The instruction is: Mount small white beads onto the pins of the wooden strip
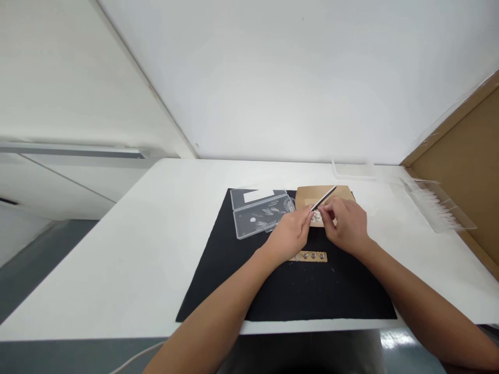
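Note:
A thin black-and-white strip [323,198] slants up to the right from the fingers of my left hand [290,232], which is closed on its lower end. Close beside the strip, my right hand [346,221] has thumb and fingers pinched together; whatever is between them is too small to make out. Under and behind both hands is a brown paper tray [306,193] with small whitish bits [316,217] in it. Below my left hand, partly covered by it, lies a tan strip with small metal pieces [317,257] along it.
An opened clear plastic case [249,223] with several clear slivers lies left of my hands on the black mat [226,280]. The white table [128,249] surrounds the mat. Clear trays [436,205] stand right, another clear tray [353,170] by the wall.

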Action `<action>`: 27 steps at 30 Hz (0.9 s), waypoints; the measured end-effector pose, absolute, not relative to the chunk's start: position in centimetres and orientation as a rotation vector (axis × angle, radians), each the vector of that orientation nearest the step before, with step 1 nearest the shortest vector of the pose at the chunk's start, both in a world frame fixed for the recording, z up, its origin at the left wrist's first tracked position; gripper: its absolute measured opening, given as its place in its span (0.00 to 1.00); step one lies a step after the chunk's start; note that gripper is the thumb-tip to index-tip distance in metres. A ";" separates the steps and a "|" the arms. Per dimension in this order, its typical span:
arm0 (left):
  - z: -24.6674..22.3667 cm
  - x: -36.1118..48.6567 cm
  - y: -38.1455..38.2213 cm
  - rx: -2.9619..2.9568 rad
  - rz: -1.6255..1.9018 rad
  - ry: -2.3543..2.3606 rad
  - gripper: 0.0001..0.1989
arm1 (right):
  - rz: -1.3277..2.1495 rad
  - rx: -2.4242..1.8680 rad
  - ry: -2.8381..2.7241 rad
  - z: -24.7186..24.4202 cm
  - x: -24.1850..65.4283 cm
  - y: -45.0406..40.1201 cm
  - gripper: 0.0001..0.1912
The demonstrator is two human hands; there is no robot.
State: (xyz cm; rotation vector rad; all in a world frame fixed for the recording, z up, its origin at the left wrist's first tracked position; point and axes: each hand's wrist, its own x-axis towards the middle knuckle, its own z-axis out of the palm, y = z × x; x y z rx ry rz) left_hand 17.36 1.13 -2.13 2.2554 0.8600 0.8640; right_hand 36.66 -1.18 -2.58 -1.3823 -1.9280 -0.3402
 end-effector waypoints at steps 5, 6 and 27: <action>-2.3 17.2 1.3 2.268 0.890 0.892 0.18 | -0.309 -1.396 -1.881 -2.5 36.4 -1.1 0.12; -2.3 17.2 1.3 2.277 0.890 0.882 0.18 | -0.315 -1.360 -1.938 -2.6 36.3 -1.1 0.12; -3.2 16.8 1.3 2.747 1.140 1.131 0.16 | -0.138 -1.439 -1.704 -2.8 37.7 -1.3 0.11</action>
